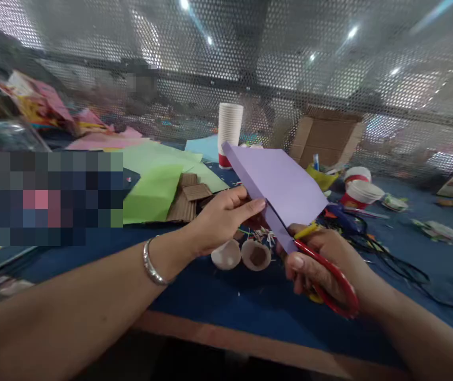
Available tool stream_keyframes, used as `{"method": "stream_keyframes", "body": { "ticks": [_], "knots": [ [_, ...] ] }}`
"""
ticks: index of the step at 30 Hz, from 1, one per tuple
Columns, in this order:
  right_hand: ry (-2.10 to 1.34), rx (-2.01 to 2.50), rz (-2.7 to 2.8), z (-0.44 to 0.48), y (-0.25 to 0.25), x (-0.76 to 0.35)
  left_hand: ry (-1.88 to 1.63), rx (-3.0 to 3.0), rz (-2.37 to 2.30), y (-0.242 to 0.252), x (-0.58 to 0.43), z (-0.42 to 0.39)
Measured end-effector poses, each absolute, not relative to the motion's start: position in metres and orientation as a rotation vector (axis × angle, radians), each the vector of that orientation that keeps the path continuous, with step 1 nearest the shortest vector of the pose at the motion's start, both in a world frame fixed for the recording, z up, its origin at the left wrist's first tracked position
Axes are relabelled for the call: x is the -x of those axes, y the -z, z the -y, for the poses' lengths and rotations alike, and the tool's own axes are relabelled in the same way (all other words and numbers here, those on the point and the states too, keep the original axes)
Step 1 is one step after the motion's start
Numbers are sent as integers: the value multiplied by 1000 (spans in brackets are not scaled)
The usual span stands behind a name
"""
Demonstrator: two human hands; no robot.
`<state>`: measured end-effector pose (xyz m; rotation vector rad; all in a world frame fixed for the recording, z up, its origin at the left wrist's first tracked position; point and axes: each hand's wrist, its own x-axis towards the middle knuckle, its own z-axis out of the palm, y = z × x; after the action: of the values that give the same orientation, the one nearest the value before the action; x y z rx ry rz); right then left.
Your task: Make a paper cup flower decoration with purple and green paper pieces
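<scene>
My left hand pinches the near edge of a purple sheet of paper, thumb on top and fingers curled beneath. In my right hand is a pair of scissors with red and yellow handles, the fingers wrapped through the loops. Its blades lie in a slit between the sheet and a narrow strip along the near side. The paper is held in the air, tilted, above the blue table. Just below it, two small paper cups show their open mouths.
Green paper sheets and corrugated cardboard pieces lie on the left. A tall stack of paper cups stands behind the purple sheet. Red-and-white cups and black cords are on the right. A perforated metal screen rises behind the table.
</scene>
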<state>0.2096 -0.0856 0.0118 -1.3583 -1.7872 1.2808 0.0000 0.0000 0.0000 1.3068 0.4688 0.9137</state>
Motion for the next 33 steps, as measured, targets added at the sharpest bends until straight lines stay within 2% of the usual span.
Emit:
{"method": "stream_keyframes", "body": {
  "ticks": [12, 23, 33],
  "knots": [
    [-1357, 1153, 1747, 85, -13, -211, -866, -1387, -471, -3, 0, 4],
    [-1214, 1459, 1709, 85, -16, -200, -775, -1656, -532, -1, 4, 5],
    [-1047, 1488, 1784, 86, -21, -199, -810, -1350, -519, -6, 1, 9]
  ]
}}
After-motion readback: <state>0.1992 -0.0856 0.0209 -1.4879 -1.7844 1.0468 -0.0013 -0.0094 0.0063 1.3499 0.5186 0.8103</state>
